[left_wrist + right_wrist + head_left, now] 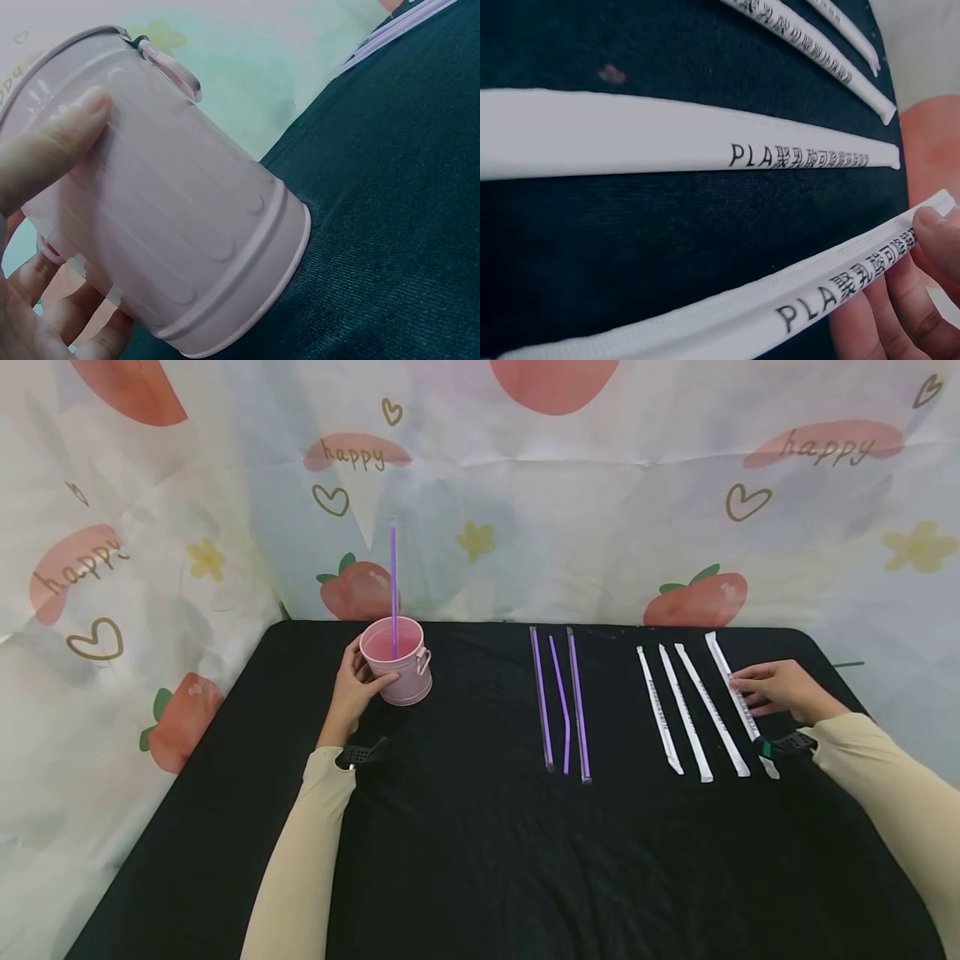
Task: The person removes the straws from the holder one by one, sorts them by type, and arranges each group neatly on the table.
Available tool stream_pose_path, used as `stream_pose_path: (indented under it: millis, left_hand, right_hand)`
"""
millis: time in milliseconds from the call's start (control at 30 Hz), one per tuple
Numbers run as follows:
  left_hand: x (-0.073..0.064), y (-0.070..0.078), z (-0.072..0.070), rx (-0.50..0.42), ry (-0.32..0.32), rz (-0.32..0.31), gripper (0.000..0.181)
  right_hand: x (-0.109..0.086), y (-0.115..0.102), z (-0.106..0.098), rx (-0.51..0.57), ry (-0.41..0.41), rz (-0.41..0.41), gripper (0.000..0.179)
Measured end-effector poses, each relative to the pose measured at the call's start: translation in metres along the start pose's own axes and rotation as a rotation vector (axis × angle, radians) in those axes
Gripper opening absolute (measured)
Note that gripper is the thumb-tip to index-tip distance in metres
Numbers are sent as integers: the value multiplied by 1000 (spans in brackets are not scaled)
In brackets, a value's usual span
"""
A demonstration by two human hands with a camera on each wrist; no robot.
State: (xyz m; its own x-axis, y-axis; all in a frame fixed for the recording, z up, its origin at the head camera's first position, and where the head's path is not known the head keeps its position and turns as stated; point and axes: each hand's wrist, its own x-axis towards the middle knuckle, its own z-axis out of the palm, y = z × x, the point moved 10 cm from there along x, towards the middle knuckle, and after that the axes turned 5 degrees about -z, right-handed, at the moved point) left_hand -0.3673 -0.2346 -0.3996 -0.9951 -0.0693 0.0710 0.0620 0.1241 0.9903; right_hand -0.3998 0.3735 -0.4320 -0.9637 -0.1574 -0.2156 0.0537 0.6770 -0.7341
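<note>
My left hand (349, 695) grips a small pink bucket (405, 683), thumb across its front and fingers round the side. In the left wrist view the bucket (195, 202) looks ribbed, with a small handle near its rim. A purple straw (394, 577) in a clear sleeve stands upright inside it. At the right, my right hand (787, 687) pinches the rightmost white paper-wrapped straw (720, 656) near its far end. Printed lettering, "PLA" and Chinese characters, shows along this wrapped straw (810, 304) in the right wrist view.
Three more paper-wrapped straws (686, 717) lie side by side left of my right hand. Mid-table, three purple straws (542, 702) lie in a row. A black cloth (480, 860) covers the table, and a printed curtain (555, 527) hangs behind and at the left.
</note>
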Motion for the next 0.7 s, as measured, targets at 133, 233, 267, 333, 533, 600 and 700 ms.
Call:
stream_pose_path:
  millis: [133,233,267,333,533,600,700]
  left_hand:
    - [0,0,0,-5,0,3,81]
    - [0,0,0,-6,-1,6,81]
    - [0,1,1,-6,-1,7,81]
    - [0,1,1,-8,0,6,81]
    - [-1,2,1,3,0,-1,81]
    - [-1,2,1,9,1,-4,81]
    - [-2,2,1,10,2,-5,80]
  right_hand:
    - [7,5,0,-11,2,5,55]
    - [11,6,0,-19,9,-2,52]
    - [12,6,-1,-23,11,-6,52]
    - [14,7,-1,-32,22,-5,50]
    - [19,10,-1,-38,40,7,46]
    - [20,10,0,-32,45,7,45]
    - [20,10,2,-29,47,8,43]
